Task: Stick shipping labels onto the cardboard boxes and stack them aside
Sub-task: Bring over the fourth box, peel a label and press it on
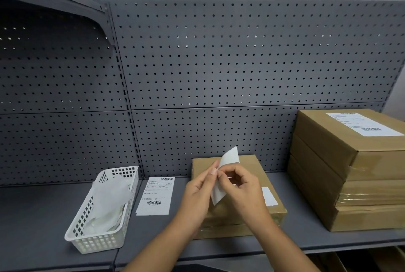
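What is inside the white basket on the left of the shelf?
The white basket holds crumpled translucent white sheets, probably peeled label backings. Anything beneath them is covered.

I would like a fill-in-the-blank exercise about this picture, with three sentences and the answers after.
1. Both hands hold a white ____ above the middle box.
2. The white basket stands to the ____ of the printed label lying on the shelf.
3. The top box of the stack on the right already carries a ____.

Answers: label; left; label
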A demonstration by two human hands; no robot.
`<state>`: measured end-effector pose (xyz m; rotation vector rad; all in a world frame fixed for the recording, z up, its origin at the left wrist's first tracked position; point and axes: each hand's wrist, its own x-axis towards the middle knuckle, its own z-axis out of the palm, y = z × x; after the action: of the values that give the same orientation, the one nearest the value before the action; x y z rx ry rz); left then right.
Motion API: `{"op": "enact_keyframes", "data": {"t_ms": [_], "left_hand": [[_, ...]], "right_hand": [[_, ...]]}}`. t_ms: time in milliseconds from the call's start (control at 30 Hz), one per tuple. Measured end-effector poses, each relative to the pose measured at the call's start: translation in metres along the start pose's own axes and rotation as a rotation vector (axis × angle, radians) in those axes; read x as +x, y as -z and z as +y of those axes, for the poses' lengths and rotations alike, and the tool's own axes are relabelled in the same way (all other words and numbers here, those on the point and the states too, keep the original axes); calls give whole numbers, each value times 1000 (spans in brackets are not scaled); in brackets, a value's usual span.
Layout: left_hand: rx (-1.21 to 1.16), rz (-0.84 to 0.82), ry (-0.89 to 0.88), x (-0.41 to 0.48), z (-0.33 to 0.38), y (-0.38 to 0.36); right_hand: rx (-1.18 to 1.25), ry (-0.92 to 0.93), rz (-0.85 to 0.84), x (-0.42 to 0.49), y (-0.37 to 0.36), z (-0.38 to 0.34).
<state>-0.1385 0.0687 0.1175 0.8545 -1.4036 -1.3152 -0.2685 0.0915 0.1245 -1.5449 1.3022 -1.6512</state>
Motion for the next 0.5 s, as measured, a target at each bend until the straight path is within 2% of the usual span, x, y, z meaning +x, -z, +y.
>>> {"op": "enact_keyframes", "data": {"t_ms": [167,267,367,500], "left_hand": [[137,159,-66,3,-3,3],[103,274,3,10,-12,11],[-31,291,83,12,-13,14],[-73,246,101,7,-9,5]], "right_hand": [[45,-76,54,0,0,5],[143,-194,145,2,4,10],[272,-313,255,3,12,15],[366,-345,280,2,14,14]]}}
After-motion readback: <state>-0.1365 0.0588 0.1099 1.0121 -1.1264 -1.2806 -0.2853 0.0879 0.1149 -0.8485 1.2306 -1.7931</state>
